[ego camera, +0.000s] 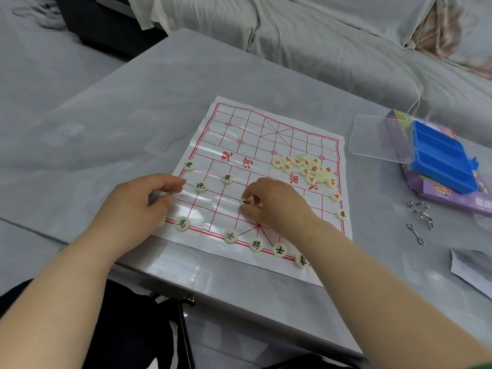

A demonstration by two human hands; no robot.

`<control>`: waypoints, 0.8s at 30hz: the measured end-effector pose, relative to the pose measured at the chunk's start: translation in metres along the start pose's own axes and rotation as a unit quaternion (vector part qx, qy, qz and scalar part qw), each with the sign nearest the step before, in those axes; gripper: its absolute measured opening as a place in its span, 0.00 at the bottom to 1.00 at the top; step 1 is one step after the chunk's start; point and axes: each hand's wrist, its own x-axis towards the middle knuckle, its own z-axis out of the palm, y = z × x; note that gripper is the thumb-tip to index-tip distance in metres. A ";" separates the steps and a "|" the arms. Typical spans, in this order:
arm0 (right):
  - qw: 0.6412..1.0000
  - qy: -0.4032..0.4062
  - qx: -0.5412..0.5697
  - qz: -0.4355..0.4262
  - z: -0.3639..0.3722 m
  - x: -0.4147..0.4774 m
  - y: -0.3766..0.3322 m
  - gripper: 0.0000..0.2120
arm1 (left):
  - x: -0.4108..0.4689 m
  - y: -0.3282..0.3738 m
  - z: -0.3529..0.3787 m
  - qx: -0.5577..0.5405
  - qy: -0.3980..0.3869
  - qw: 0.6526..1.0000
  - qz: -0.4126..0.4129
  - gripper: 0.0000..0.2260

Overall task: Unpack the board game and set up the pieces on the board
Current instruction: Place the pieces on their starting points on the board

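My right grip [269, 201] pinches a round cream disc [247, 202] over the near half of the glossy, creased sheet board [266, 121], which lies flat on the grey worktop [119, 115]. My left grip [141, 201] rests curled on the board's left edge; I cannot tell whether it holds anything. The red-lettered discs [308, 170] lie heaped at mid-board.

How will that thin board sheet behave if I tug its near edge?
Probably floppy: the board sheet is thin, with fold creases and a rippled far edge. Likely light and slippery, being glossy on a smooth table. A tug could well scatter the heaped red pieces.
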 end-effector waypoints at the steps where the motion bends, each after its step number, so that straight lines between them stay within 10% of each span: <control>1: 1.000 0.002 -0.011 0.006 0.001 0.000 -0.001 0.15 | 0.000 0.001 0.000 0.003 -0.001 1.000 0.002 0.20; 24: 0.997 0.046 0.053 -0.027 -0.004 -0.016 -0.018 0.13 | -0.007 0.005 -0.009 0.056 -0.123 0.991 0.003 0.21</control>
